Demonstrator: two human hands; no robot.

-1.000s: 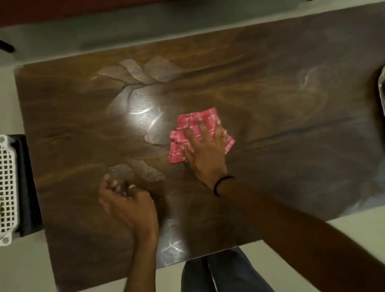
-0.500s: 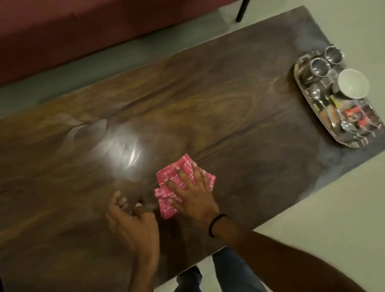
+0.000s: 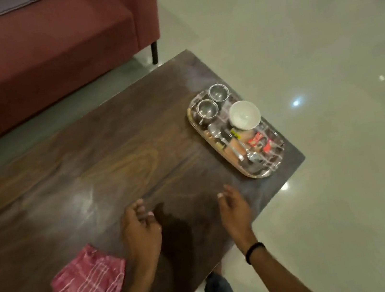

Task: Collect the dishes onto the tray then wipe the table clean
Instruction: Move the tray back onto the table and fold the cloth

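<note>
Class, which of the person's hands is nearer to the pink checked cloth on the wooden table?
Left. The left hand is just right of the pink checked cloth; the right hand is farther right, toward the tray.

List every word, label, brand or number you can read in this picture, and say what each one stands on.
No text can be read.
Red packets on the tray: light marks, too blurred to read.
Yellow label by the white bowl: dark marks, too small to read.
Pink checked cloth on the table: a woven pattern only, no lettering.
</note>
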